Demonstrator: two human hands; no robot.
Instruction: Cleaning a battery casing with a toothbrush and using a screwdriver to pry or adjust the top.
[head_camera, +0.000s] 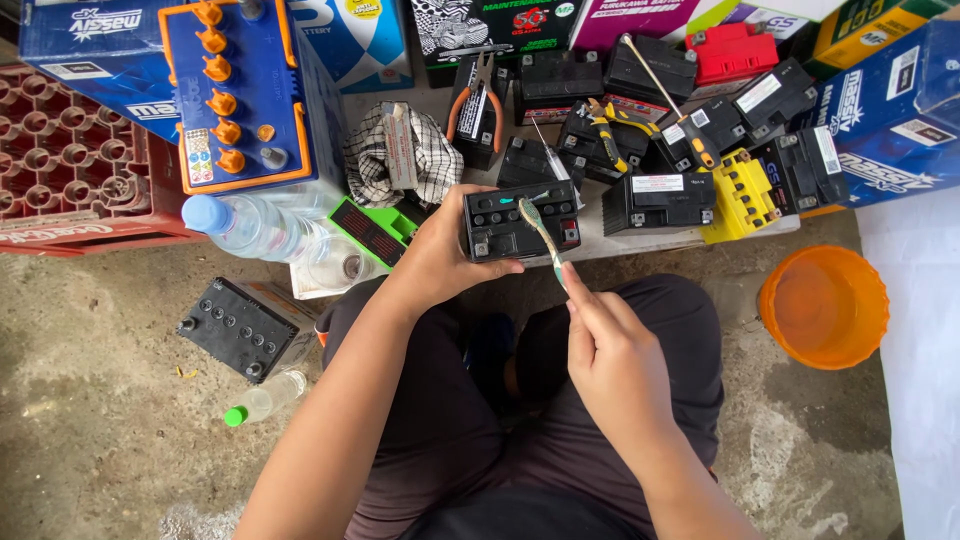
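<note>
Hands at work on a small black battery (520, 222), held above the lap of a person seated on a concrete floor (90, 420).

Left hand (440, 255) is closed around the battery's near side, tipping its top toward the camera, while the right hand (610, 355) pinches the handle of a worn toothbrush (538, 232) whose bristle end rests on the battery's top face. Scrubbing appears under way and unfinished, with the brush on the case. Behind it, a low desk (640, 243) carries a crowd of other black batteries, a yellow battery (742, 195) at its right edge, orange-handled pliers (474, 108) and a checked cloth (400, 152); how many are already cleaned cannot be told. On the floor sit an orange bucket (823, 306), a water bottle (250, 226) and another battery (240, 327).
</note>
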